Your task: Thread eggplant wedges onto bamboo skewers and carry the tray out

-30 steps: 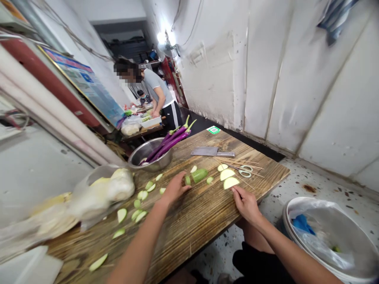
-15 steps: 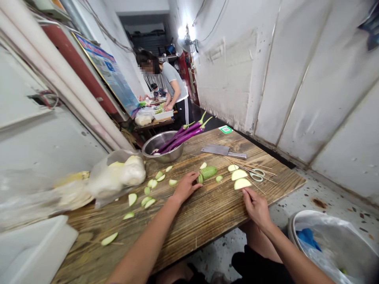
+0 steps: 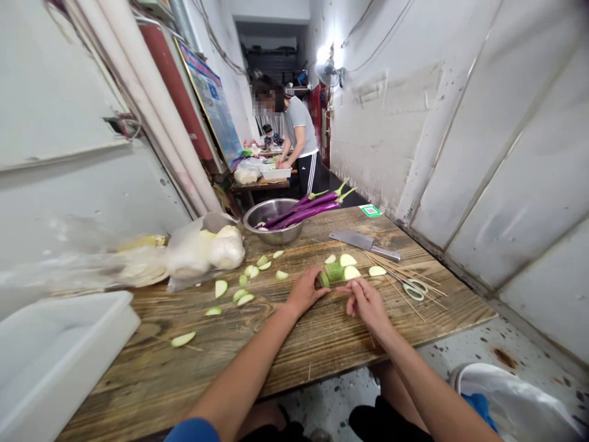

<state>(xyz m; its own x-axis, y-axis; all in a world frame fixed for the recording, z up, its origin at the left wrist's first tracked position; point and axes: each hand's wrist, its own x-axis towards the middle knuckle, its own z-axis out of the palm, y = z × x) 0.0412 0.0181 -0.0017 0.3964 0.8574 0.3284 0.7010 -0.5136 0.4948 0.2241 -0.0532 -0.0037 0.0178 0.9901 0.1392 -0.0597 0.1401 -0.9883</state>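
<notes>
On the wooden table (image 3: 276, 344), my left hand (image 3: 306, 293) curls its fingers and thumb around the near end of a sliced green zucchini (image 3: 335, 271). My right hand (image 3: 368, 304) is closed close beside it. Two pale half-round zucchini slices (image 3: 351, 273) stand in a row at its fingertips and move with it, as if on a skewer; the stick itself is hidden. Another slice (image 3: 377, 270) lies to the right, near several thin wooden skewers (image 3: 421, 277) and scissors with pale green handles (image 3: 415, 289). More cut pieces (image 3: 245, 299) are scattered to the left.
A cleaver (image 3: 352, 239) lies farther back. Beyond the zucchini stands a steel bowl (image 3: 251, 222) with long purple eggplants (image 3: 306, 212). A plastic bag (image 3: 207, 248) and a white bin (image 3: 115, 316) are at left, a lined bucket (image 3: 515, 393) at lower right. Another person (image 3: 301, 132) works farther back.
My right hand has moved left to the zucchini, carrying two slices with it; one slice stays behind on the table. My left hand remains at the zucchini. The view has turned left.
</notes>
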